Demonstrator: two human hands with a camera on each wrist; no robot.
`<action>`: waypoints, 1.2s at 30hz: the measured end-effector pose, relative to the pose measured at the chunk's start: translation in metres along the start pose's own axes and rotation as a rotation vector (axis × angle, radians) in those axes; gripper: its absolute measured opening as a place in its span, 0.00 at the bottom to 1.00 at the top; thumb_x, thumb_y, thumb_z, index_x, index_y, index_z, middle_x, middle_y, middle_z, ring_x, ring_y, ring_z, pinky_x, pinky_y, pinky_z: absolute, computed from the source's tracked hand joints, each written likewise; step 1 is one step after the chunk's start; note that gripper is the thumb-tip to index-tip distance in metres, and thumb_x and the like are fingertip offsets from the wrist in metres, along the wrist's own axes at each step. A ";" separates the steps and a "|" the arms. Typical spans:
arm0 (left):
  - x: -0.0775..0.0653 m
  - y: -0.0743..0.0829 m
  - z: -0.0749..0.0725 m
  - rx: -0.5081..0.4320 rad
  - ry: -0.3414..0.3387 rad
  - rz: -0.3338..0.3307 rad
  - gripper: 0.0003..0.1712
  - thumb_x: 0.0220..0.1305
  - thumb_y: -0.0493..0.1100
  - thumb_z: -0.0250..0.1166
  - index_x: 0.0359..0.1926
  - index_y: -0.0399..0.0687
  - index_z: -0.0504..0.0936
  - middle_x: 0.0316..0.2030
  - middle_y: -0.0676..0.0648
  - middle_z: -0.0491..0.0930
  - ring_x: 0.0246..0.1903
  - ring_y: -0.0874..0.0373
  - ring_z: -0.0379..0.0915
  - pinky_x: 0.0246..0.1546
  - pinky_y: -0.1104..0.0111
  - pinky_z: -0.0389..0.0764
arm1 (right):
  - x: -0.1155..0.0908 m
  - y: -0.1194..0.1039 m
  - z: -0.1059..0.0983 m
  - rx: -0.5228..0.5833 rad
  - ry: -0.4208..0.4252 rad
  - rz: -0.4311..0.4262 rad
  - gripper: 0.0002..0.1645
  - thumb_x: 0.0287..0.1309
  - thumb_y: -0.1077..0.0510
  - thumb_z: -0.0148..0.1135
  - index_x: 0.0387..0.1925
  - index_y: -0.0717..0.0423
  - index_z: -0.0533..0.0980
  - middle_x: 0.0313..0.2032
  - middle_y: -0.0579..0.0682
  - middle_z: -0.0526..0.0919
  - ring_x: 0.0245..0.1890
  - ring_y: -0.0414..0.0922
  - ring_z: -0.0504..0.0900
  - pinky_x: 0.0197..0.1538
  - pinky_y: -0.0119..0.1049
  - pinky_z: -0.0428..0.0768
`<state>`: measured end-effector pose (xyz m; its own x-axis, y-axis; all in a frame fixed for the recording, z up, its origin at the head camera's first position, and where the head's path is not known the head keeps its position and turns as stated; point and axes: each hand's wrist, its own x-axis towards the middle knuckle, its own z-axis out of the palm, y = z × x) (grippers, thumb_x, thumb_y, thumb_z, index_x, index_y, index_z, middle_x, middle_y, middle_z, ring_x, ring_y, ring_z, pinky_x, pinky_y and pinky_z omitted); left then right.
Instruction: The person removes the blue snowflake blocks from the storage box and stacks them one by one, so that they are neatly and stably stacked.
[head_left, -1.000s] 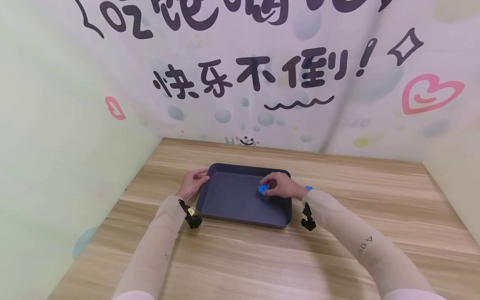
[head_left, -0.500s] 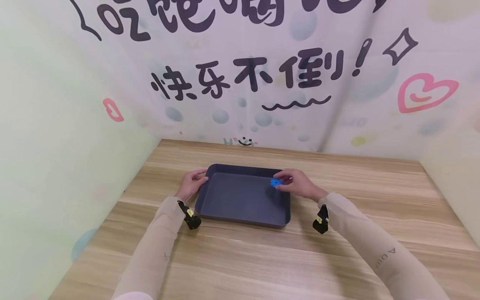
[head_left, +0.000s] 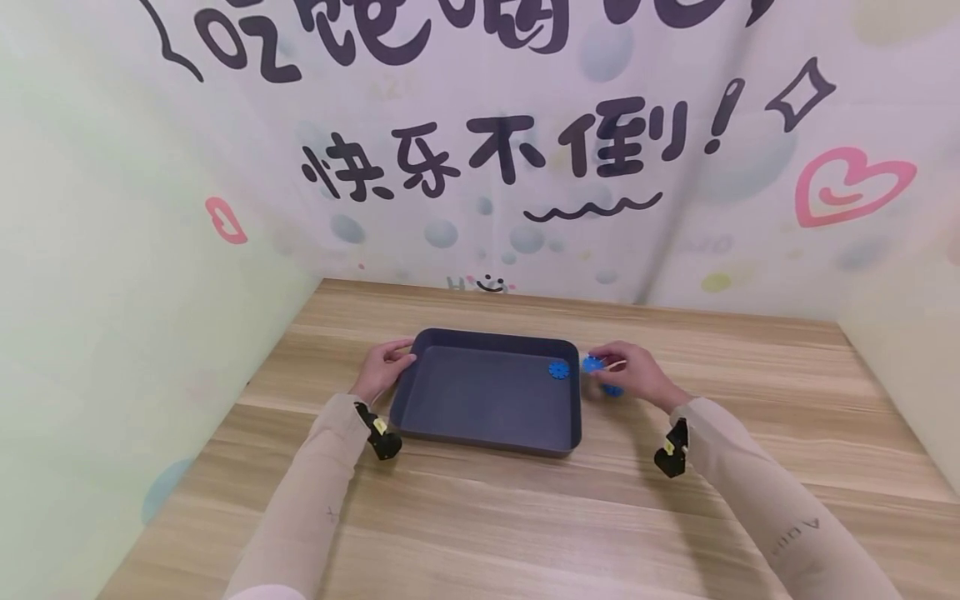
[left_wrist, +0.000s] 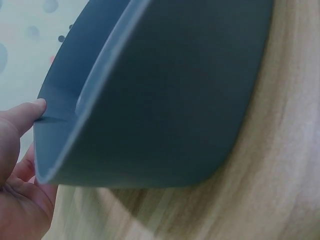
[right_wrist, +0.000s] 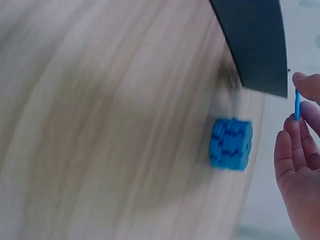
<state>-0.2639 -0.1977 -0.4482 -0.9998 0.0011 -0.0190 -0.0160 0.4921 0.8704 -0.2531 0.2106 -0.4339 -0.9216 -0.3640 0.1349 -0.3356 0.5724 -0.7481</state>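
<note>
My left hand [head_left: 384,371] grips the left end of a dark grey-blue rectangular tray [head_left: 480,400]; in the left wrist view its thumb [left_wrist: 35,109] lies on the rim and the other fingers are outside, partly hidden. A blue notched plastic disc [head_left: 558,369] lies flat inside the tray at its back right. Just beyond the right rim, my right hand [head_left: 633,372] pinches another thin blue disc [head_left: 592,365], seen edge-on between thumb and fingertips in the right wrist view. Below that hand, a short stack of blue discs [right_wrist: 231,144] stands on the table beside the tray.
The wood-grain table [head_left: 480,517] runs back to a printed cloth wall [head_left: 450,233] with dark lettering. Plain pale walls close in the left and right sides. Each wrist carries a small black camera, such as the right one [head_left: 672,450].
My right hand has moved right, from over the tray to outside its right rim. One blue disc now rests in the tray and another is in the fingers. The left hand stays put.
</note>
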 end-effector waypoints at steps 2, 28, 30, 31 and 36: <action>0.000 0.000 0.000 0.001 0.002 0.002 0.21 0.58 0.39 0.60 0.53 0.39 0.73 0.40 0.36 0.76 0.37 0.50 0.71 0.34 0.69 0.73 | -0.003 0.003 -0.003 0.000 0.012 0.012 0.21 0.47 0.65 0.64 0.44 0.71 0.73 0.40 0.64 0.77 0.39 0.55 0.76 0.41 0.42 0.76; 0.002 0.000 0.000 -0.003 -0.007 0.002 0.21 0.58 0.39 0.59 0.54 0.39 0.73 0.39 0.36 0.77 0.35 0.52 0.72 0.32 0.72 0.72 | -0.028 0.025 -0.013 -0.012 0.046 0.110 0.21 0.50 0.61 0.63 0.45 0.69 0.73 0.39 0.63 0.77 0.38 0.55 0.76 0.40 0.43 0.76; 0.001 0.000 0.000 -0.008 -0.007 -0.002 0.21 0.58 0.39 0.59 0.54 0.39 0.73 0.40 0.36 0.77 0.36 0.52 0.72 0.32 0.71 0.73 | -0.028 0.025 -0.013 -0.011 0.040 0.112 0.21 0.50 0.60 0.63 0.45 0.69 0.73 0.39 0.63 0.77 0.38 0.54 0.76 0.38 0.41 0.76; 0.001 0.000 0.000 -0.010 -0.008 -0.003 0.21 0.58 0.39 0.59 0.54 0.39 0.73 0.40 0.36 0.77 0.36 0.51 0.72 0.32 0.71 0.73 | -0.028 0.026 -0.013 -0.010 0.038 0.113 0.21 0.49 0.60 0.63 0.45 0.69 0.73 0.39 0.63 0.77 0.37 0.54 0.76 0.37 0.40 0.77; -0.001 0.002 0.000 0.001 -0.007 0.000 0.21 0.58 0.38 0.59 0.54 0.38 0.73 0.40 0.35 0.77 0.36 0.51 0.73 0.32 0.70 0.73 | -0.028 0.029 -0.010 0.003 0.036 0.120 0.21 0.48 0.62 0.64 0.44 0.69 0.74 0.38 0.63 0.77 0.35 0.53 0.77 0.34 0.36 0.77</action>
<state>-0.2630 -0.1968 -0.4463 -0.9997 0.0073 -0.0223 -0.0158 0.4926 0.8701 -0.2394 0.2448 -0.4527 -0.9616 -0.2659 0.0677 -0.2219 0.6084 -0.7620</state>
